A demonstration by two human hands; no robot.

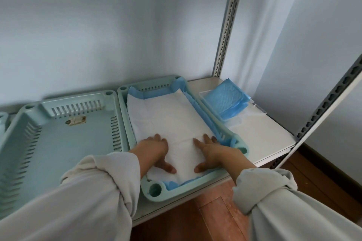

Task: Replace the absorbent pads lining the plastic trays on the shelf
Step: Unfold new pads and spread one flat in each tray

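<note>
A pale green plastic tray (238, 141) stands on the shelf, lined with a white absorbent pad (166, 119) whose blue edges fold up along the tray walls. My left hand (154, 150) lies flat on the near left part of the pad, fingers straight. My right hand (210, 151) presses flat on the near right part, thumb pointing inward. To the left stands a second green tray (58, 137), bare inside, with a worn label on its floor. A stack of folded blue pads (225, 100) lies on the shelf to the right.
The white shelf board (264, 135) ends at slotted metal posts (227, 25) at the back right and front right. The stack of pads rests in a clear flat wrapper. A third tray's edge (3, 121) shows at far left. Wooden floor lies below.
</note>
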